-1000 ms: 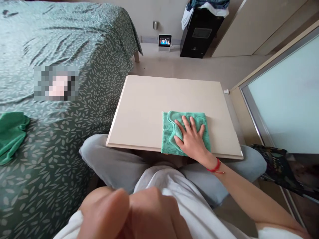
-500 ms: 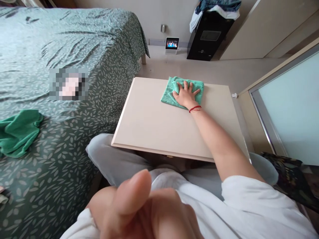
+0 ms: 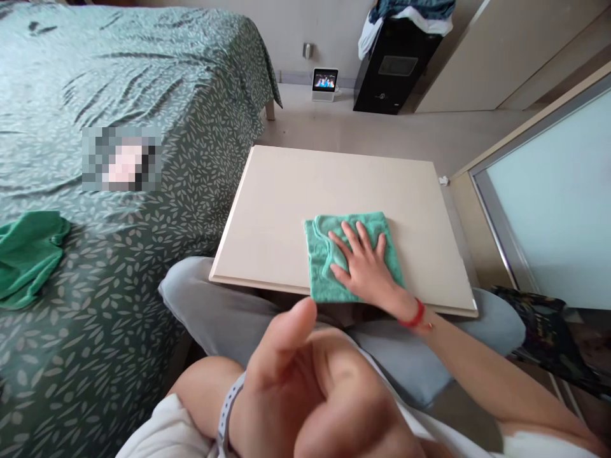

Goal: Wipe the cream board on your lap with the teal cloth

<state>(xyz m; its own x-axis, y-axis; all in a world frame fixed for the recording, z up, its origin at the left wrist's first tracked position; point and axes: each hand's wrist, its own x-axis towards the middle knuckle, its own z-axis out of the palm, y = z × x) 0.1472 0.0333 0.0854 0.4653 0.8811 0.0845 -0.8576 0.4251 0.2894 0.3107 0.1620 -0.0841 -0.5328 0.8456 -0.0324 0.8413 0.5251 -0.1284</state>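
My right hand (image 3: 365, 267) lies flat, fingers spread, on a folded teal cloth (image 3: 324, 254) at the near edge of a beige board (image 3: 296, 197) that rests across my lap. A red string circles that wrist. Close to the camera, my left hand (image 3: 310, 394) is held up with its fingers curled into a loose fist and the thumb raised; nothing is in it.
A bed with a green leaf-pattern cover (image 3: 95, 159) fills the left side, and a green cloth (image 3: 28, 254) lies on it. Across the floor stand a small screen (image 3: 325, 83) and a black cabinet (image 3: 394, 67) topped with clothes. A glass panel (image 3: 554, 197) is at the right.
My right hand has drawn the teal cloth from the board's far edge back to its near edge. My left hand has risen slightly in view, thumb up.
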